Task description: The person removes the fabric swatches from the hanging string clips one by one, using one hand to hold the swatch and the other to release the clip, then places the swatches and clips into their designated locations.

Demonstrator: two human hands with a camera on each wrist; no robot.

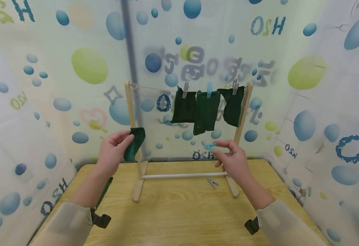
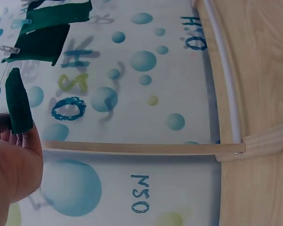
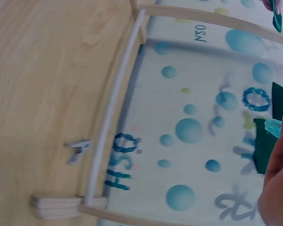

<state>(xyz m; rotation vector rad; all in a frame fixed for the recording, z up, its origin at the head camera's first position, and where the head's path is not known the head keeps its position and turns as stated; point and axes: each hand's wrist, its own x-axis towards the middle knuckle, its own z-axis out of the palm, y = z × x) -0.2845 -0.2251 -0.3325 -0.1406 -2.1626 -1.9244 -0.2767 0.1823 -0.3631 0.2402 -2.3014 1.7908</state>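
My left hand (image 1: 110,152) pinches a small dark green cloth (image 1: 136,141) between thumb and fingers, beside the rack's left post (image 1: 130,106); the cloth hangs down from the grip. Between the thumb and fingertips of my right hand (image 1: 235,162) is a light blue clothespin (image 1: 209,146), held below the hung cloths. Three green cloths hang toward the right of a thin line (image 1: 155,89). A grey clothespin (image 1: 185,90) holds the left cloth (image 1: 184,109), a blue clothespin (image 1: 209,90) the middle cloth (image 1: 207,112), and another grey clothespin (image 1: 235,86) the right cloth (image 1: 233,106).
The wooden rack stands on a wood-grain table (image 1: 179,212), a white bar (image 1: 184,175) joining its feet. A grey clothespin (image 1: 212,183) lies near the right foot (image 1: 233,187). Another green cloth (image 1: 105,191) shows partly behind my left forearm. Patterned curtains surround the table.
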